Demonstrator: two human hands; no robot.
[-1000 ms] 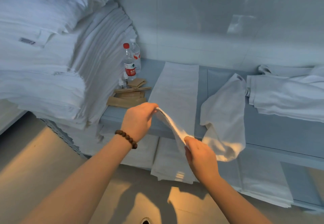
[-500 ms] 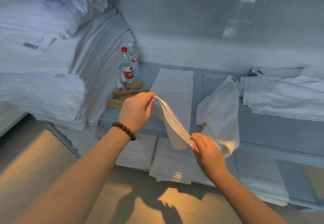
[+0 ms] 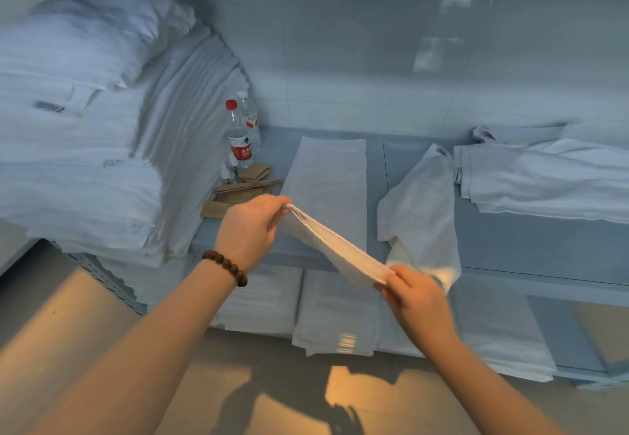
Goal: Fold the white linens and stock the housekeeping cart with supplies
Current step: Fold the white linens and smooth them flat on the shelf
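Note:
A small white towel (image 3: 335, 247) is stretched taut between my two hands, in front of the shelf edge. My left hand (image 3: 250, 227), with a bead bracelet on the wrist, pinches its upper end. My right hand (image 3: 413, 295) pinches its lower end. Behind the stretched towel a long folded white towel (image 3: 328, 179) lies flat on the grey shelf (image 3: 531, 240). To its right an unfolded white towel (image 3: 422, 210) drapes over the shelf's front edge.
A tall stack of folded linens (image 3: 102, 162) fills the left of the shelf. Two water bottles (image 3: 240, 142) and brown paper packets (image 3: 238, 193) stand beside it. More folded linens (image 3: 551, 179) lie at the right, and towel stacks (image 3: 337, 319) sit on the lower shelf.
My right hand has moved out to the right and down, away from the left, pulling the towel from a slack fold into a straighter, tauter band. The view has tilted slightly upward.

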